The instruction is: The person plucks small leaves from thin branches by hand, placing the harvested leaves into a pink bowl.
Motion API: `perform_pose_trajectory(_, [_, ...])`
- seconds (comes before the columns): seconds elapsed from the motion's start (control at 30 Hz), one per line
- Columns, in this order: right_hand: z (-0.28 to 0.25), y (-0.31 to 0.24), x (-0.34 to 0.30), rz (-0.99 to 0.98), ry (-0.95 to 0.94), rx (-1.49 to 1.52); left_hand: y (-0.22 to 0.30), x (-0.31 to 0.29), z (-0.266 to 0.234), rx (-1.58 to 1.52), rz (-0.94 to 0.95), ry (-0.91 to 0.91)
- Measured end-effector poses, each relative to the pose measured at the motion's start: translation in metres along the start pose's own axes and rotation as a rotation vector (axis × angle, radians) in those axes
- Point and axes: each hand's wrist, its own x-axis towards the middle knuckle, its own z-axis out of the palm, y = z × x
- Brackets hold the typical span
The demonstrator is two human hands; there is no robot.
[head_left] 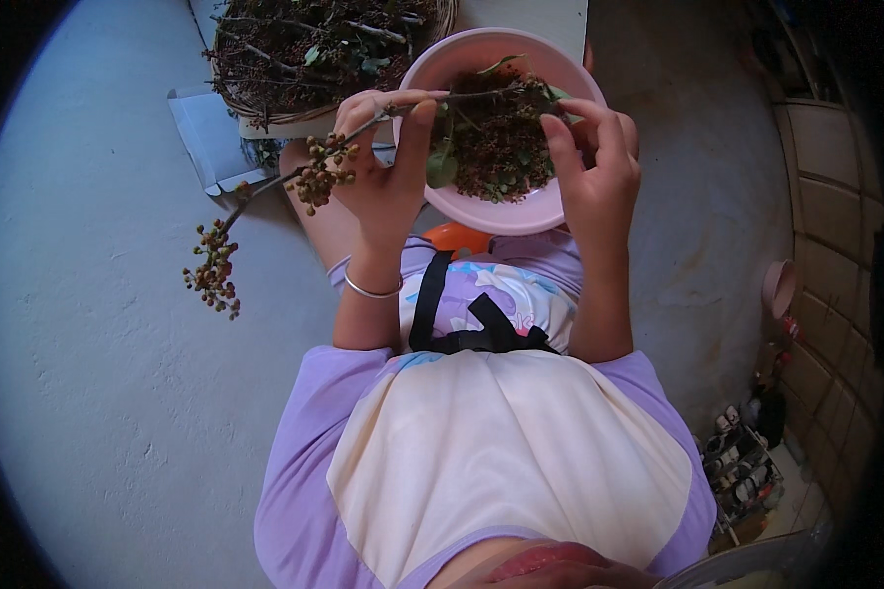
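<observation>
My left hand (pixel 383 162) pinches a thin woody branch (pixel 265 187) between thumb and fingers. Clusters of small round greenish-brown berries (pixel 211 270) hang from its left part, and its other end reaches over a pink basin (pixel 535 216). Inside the basin lies a heap of dark reddish berries (pixel 496 162) with some green leaves. My right hand (pixel 599 162) is over the basin's right side, thumb and fingers closed beside the leafy end of the branch. What those fingertips hold is hidden.
A wicker basket (pixel 450 18) piled with berry-bearing twigs stands at the far left of the basin. Below it is a white box-like thing (pixel 206 147). An orange object (pixel 457 238) shows under the basin. At right are a tiled wall (pixel 827 142) and a rack of items (pixel 746 466).
</observation>
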Motion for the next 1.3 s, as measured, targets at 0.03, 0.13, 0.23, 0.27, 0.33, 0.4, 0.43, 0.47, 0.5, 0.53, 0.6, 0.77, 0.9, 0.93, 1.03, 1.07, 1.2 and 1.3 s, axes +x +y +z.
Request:
perform_pose_trajectory(0.03, [-0.001, 0.003, 0.001, 0.013, 0.023, -0.064, 0.0, 0.0, 0.0, 0.016, 0.015, -0.014])
perform_pose_trajectory(0.13, [-0.009, 0.017, 0.004, 0.023, 0.086, -0.179, 0.0, 0.002, -0.003, 0.055, 0.063, -0.048])
perform_pose_trajectory(0.23, [-0.013, 0.007, 0.0, 0.057, -0.028, -0.026, -0.003, 0.003, -0.004, 0.06, 0.101, -0.065])
perform_pose_trajectory(0.27, [-0.012, 0.003, -0.001, 0.102, -0.056, 0.076, -0.004, 0.003, -0.004, 0.052, 0.103, -0.069])
perform_pose_trajectory(0.33, [-0.01, -0.003, -0.001, 0.191, -0.113, 0.28, -0.004, 0.003, -0.004, 0.045, 0.114, -0.081])
perform_pose_trajectory(0.4, [-0.01, -0.001, 0.0, 0.17, -0.124, 0.261, -0.003, 0.004, -0.004, 0.046, 0.133, -0.094])
perform_pose_trajectory(0.43, [-0.01, 0.001, 0.001, 0.16, -0.13, 0.252, -0.002, 0.004, -0.003, 0.04, 0.139, -0.097])
perform_pose_trajectory(0.47, [-0.01, 0.001, 0.001, 0.172, -0.135, 0.241, -0.001, 0.004, -0.002, 0.034, 0.144, -0.099])
perform_pose_trajectory(0.5, [-0.011, 0.002, 0.002, 0.184, -0.141, 0.231, 0.0, 0.003, -0.001, 0.028, 0.15, -0.101])
perform_pose_trajectory(0.53, [-0.011, 0.002, 0.002, 0.196, -0.147, 0.22, -0.001, 0.003, -0.002, 0.033, 0.158, -0.107])
perform_pose_trajectory(0.6, [-0.009, 0.001, 0.002, 0.233, -0.151, 0.266, -0.002, 0.004, -0.003, 0.044, 0.173, -0.119])
perform_pose_trajectory(0.77, [-0.004, 0.01, 0.0, 0.259, -0.083, 0.407, -0.003, 0.003, -0.003, 0.061, 0.166, -0.099])
perform_pose_trajectory(0.9, [-0.008, 0.01, 0.002, 0.281, -0.069, 0.59, -0.001, -0.001, -0.003, -0.003, 0.043, -0.029])
perform_pose_trajectory(0.93, [-0.009, 0.011, 0.002, 0.274, -0.069, 0.635, -0.001, -0.001, -0.005, 0.013, 0.01, -0.025])
perform_pose_trajectory(1.03, [-0.016, 0.01, 0.0, 0.294, -0.1, 0.541, -0.001, 0.001, -0.01, -0.003, -0.075, 0.009])
perform_pose_trajectory(1.07, [-0.017, 0.012, 0.0, 0.284, -0.108, 0.495, -0.001, 0.002, -0.01, -0.052, -0.094, 0.034])
perform_pose_trajectory(1.2, [-0.016, 0.011, -0.005, 0.268, -0.133, 0.376, -0.007, 0.004, -0.012, -0.16, -0.114, 0.078])
perform_pose_trajectory(1.3, [-0.015, 0.008, -0.007, 0.232, -0.125, 0.337, -0.007, 0.004, -0.013, -0.185, -0.127, 0.104])
